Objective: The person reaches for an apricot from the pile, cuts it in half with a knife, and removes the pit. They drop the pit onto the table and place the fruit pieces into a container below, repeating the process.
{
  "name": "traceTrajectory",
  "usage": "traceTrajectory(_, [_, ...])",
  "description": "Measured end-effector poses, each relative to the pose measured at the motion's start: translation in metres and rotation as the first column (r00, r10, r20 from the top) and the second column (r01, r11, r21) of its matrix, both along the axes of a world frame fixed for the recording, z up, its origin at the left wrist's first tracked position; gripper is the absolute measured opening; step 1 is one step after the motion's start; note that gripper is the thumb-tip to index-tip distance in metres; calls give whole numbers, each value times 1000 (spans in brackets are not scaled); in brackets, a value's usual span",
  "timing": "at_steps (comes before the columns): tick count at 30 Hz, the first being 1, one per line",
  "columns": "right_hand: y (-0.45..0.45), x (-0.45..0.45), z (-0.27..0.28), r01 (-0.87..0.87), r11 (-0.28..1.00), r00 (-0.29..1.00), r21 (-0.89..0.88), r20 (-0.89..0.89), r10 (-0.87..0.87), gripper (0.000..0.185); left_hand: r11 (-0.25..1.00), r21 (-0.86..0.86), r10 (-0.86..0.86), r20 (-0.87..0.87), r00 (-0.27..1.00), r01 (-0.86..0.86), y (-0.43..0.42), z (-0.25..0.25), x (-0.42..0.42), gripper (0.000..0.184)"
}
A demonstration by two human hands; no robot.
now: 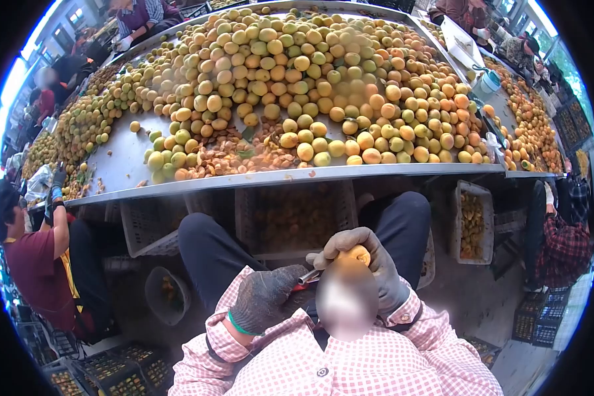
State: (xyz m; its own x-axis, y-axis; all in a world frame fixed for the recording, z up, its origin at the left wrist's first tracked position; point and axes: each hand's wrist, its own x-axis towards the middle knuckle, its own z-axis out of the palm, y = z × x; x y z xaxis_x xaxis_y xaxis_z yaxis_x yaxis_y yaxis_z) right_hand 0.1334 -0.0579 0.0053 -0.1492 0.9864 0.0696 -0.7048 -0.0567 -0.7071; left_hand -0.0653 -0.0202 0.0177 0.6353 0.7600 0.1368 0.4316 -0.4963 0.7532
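My left hand (261,300), in a dark grey knit glove with a green cuff edge, is closed around a slim metal tool (308,277) with a bit of red near it. Its working end points toward my right hand (384,267), which wears a grey glove and has its fingers curled round an orange-yellow apricot (358,253). Both hands are close together above my lap. A blurred patch covers part of the right hand and the space below the fruit. On the table before me, a heap of orange cut pieces or peelings (247,155) lies by the near edge.
A large heap of apricots (264,59) covers much of the metal table (297,174). Crates stand below it, one crate (474,221) at the right, with a round bucket (167,295) at the left. A co-worker in maroon (39,267) sits left; others work around.
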Motion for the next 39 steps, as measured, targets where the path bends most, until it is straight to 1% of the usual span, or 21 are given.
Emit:
traceTrajectory(6, [2, -13, -1, 58, 998, 986, -15, -153, -60, 40, 994, 94, 62, -133, 989, -50, 2, -10, 7, 36])
traceTrajectory(9, [4, -20, -4, 56, 998, 981, -1, -187, -56, 39, 987, 160, 22, -103, 994, -5, 8, -21, 5, 41])
traceTrajectory(13, [7, -21, -3, 98, 995, 985, 4, -146, -96, 40, 995, 98, 32, -133, 991, -18, 14, -21, 17, 39])
traceTrajectory(15, [8, -15, 1, 81, 997, 996, 0, -19, -81, 42, 992, 123, 36, 21, 999, -38, 16, -18, 22, 34])
traceTrajectory(16, [13, -10, 0, 78, 997, 997, 7, -16, -78, 42, 991, 130, 39, 25, 999, -42, 19, -20, 23, 34])
traceTrajectory(18, [25, -2, -2, 99, 991, 887, 94, 444, -131, 42, 998, 11, 64, -140, 988, -63, 26, -28, 23, 30])
traceTrajectory(19, [23, -8, 1, 123, 991, 957, -43, 271, -107, 46, 998, 21, 66, -136, 988, -64, 28, -28, 24, 30])
traceTrajectory(20, [25, -13, 0, 123, 992, 955, -30, 276, -110, 46, 999, 0, 37, -109, 993, -37, 28, -29, 25, 30])
traceTrajectory(22, [28, -21, -3, 109, 993, 993, 41, -50, -107, 51, 1000, -11, 6, -78, 997, -7, 27, -29, 28, 31])
traceTrajectory(23, [30, -25, -1, 126, 990, 985, 65, -123, -117, 48, 999, -42, 15, -21, 1000, -16, 26, -30, 29, 32])
traceTrajectory(27, [32, -32, -5, 160, 983, 983, 88, -104, -151, 47, 990, -119, 87, 79, 993, -77, 16, -53, 25, 37])
traceTrajectory(28, [31, -33, -10, 191, 980, 978, 52, -98, -185, 45, 981, -168, 120, 119, 986, -99, 18, -56, 27, 36])
traceTrajectory(30, [28, -32, -19, 258, 965, 965, -52, -28, -260, 43, 986, -126, 137, 283, 949, -105, 18, -73, 30, 32])
traceTrajectory(32, [30, -26, -30, 284, 932, 932, -224, -163, -324, 40, 973, -197, 152, 159, 976, -120, 19, -80, 30, 28])
traceTrajectory(33, [35, -15, -43, 275, 936, 886, -219, -320, -335, 35, 964, -226, 174, 123, 977, -143, 17, -93, 27, 26])
traceTrajectory(34, [37, -4, -41, 299, 936, 882, -186, -321, -346, 35, 950, -262, 198, 81, 977, -171, 16, -106, 24, 24])
traceTrajectory(35, [36, 5, -40, 352, 913, 891, -204, -224, -394, 38, 959, -243, 175, 90, 980, -149, 13, -113, 20, 24])
traceTrajectory(36, [37, 15, -38, 404, 888, 890, -219, -128, -437, 40, 801, -599, 244, 349, 905, 15, 11, -114, 16, 39])
traceTrajectory(37, [36, 27, -37, 312, 922, 914, -230, -192, -357, 45, 522, -808, 399, 513, 760, 272, 12, -115, 12, 57])
traceTrajectory(38, [36, 36, -34, 321, 921, 910, -222, -197, -365, 45, 527, -804, 386, 515, 765, 275, 19, -110, 10, 57])
traceTrajectory(39, [39, 45, -27, 146, 961, 945, -236, -255, -206, 48, 359, -852, 506, 521, 687, 382, 30, -103, 8, 64])
